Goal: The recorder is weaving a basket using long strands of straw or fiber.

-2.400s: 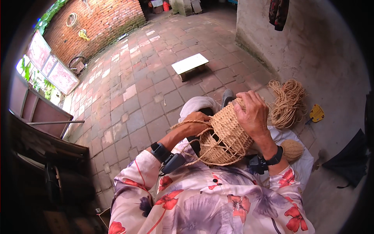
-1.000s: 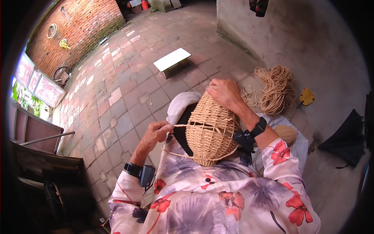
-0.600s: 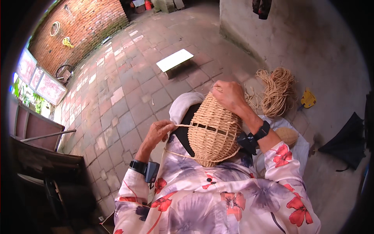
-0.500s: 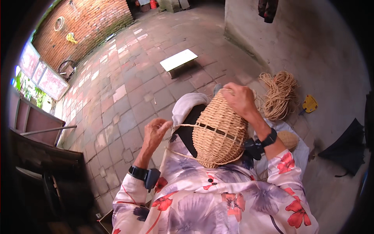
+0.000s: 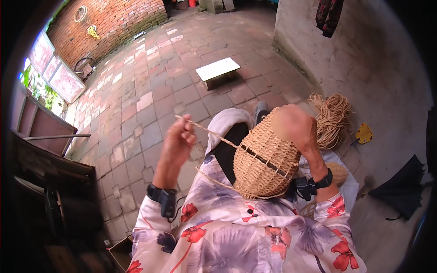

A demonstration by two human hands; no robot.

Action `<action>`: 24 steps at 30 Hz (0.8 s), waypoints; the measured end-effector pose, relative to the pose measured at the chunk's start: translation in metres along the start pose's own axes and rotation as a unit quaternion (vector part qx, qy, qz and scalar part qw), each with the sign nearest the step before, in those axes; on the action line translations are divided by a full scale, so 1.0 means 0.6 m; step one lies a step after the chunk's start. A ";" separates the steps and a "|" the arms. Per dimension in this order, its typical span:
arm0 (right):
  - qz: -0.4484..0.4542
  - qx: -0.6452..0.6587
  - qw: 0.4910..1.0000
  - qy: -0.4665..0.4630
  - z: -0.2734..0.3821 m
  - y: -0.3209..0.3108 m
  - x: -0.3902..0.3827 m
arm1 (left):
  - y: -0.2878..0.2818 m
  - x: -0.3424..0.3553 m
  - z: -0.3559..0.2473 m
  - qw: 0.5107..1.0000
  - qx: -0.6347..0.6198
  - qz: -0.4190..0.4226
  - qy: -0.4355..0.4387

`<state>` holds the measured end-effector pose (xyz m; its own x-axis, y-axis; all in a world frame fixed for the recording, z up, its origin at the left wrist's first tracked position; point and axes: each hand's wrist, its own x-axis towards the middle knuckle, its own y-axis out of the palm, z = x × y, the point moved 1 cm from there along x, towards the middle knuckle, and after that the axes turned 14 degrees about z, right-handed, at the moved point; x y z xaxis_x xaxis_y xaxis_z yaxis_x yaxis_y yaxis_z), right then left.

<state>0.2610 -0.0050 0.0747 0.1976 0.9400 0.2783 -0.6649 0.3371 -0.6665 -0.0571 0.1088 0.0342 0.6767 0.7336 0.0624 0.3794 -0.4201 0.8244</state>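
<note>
A rounded basket (image 5: pixel 252 169) of twisted straw-coloured cord rests across my lap, with a dark slot crossed by short strands around its middle. My right hand (image 5: pixel 298 129) is on the basket's far end; its fingers are smeared, but it appears to hold the basket there. Raised to the left, my left hand (image 5: pixel 181 136) is closed on a cord (image 5: pixel 209 132) that runs taut to the slot's left end. A second loose cord (image 5: pixel 211 179) trails from the basket's near left edge. Inside the slot is too dark to make out.
A coil of cord (image 5: pixel 334 120) lies right of the basket, beside a yellow tag-like piece (image 5: pixel 364 134). A ball-shaped woven piece (image 5: pixel 337 173) sits on white sheeting (image 5: pixel 349 186). Ahead stands a low white-topped stool (image 5: pixel 218 69); a black umbrella (image 5: pixel 400 186) lies at right.
My left hand has lifted up and away, drawing the cord longer and steeper from the slot. The basket and right hand sit slightly further right and lower in view.
</note>
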 end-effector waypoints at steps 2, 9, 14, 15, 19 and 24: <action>-0.007 0.001 1.000 0.003 -0.001 -0.001 -0.002 | 0.016 -0.004 -0.038 0.989 0.116 -0.055 0.079; 0.000 -0.013 1.000 -0.012 0.011 0.001 0.000 | 0.060 -0.020 -0.005 0.968 0.242 -0.007 -0.072; -0.006 -0.021 1.000 -0.017 0.018 0.000 -0.001 | 0.071 0.010 0.080 0.937 0.260 0.035 -0.231; -0.008 -0.022 1.000 -0.020 0.018 0.000 -0.001 | 0.071 0.016 0.087 0.937 0.260 0.035 -0.232; -0.025 -0.028 0.999 -0.038 0.016 -0.001 -0.002 | 0.075 0.031 0.102 0.919 0.276 0.021 -0.279; -0.053 -0.042 0.996 -0.056 0.011 -0.004 -0.006 | 0.065 0.046 0.110 0.917 0.210 0.026 -0.337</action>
<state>0.2569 -0.0095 0.0799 0.1776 0.8889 0.4223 -0.5806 0.4411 -0.6843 0.0178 0.0774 0.0311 0.8832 0.2702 -0.3833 0.4501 -0.7178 0.5312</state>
